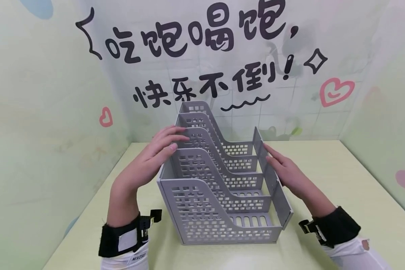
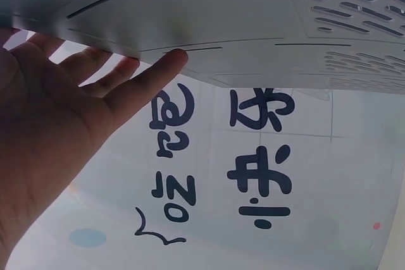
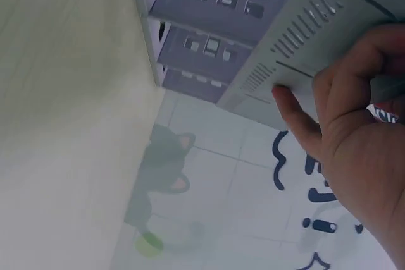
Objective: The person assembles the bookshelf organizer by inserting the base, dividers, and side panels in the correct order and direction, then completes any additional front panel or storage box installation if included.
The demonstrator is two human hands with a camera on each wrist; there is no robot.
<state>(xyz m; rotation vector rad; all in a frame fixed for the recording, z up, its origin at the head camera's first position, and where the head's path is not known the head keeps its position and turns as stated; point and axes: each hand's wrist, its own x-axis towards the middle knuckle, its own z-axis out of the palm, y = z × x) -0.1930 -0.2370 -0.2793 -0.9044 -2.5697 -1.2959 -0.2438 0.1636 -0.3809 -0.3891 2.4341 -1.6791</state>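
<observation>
A grey plastic desktop file holder with perforated, sloping dividers stands on the table in the head view. My left hand rests at its tall left side, the extended fingers reaching over the top edge. In the left wrist view, the left thumb lies along the smooth outer panel. On the right, my right hand touches the outside of the low front panel. The right wrist view shows the right thumb tip against this panel and a bent finger; the other fingers are partly hidden.
The pale table runs back to a wall with dark lettering and pink hearts. Printed side walls stand to the left and right. Each forearm wears a black strap with a small mount.
</observation>
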